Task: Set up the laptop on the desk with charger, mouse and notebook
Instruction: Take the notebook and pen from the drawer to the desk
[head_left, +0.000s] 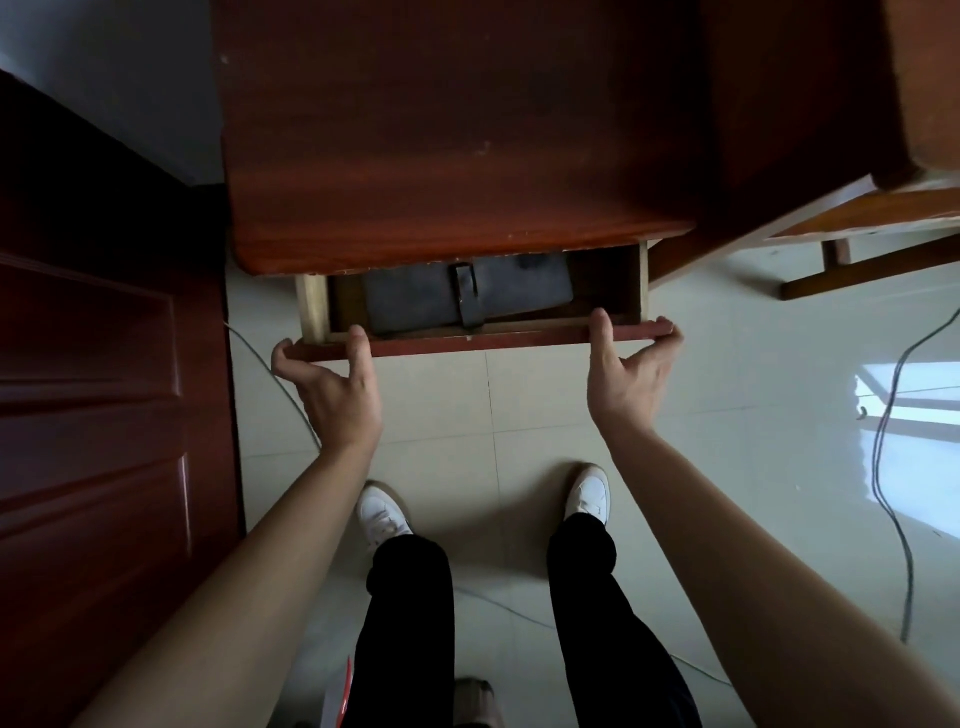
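Left hand (332, 387): gripping the red-brown wooden drawer front (478, 344) at its left end.
Right hand (626, 371): gripping its right end.
Dark grey flat laptop sleeve (415, 301): inside the half-open drawer, just beyond both hands, long axis left-right, slightly nearer the left hand.
Red-brown wooden bench (457, 156): directly above.
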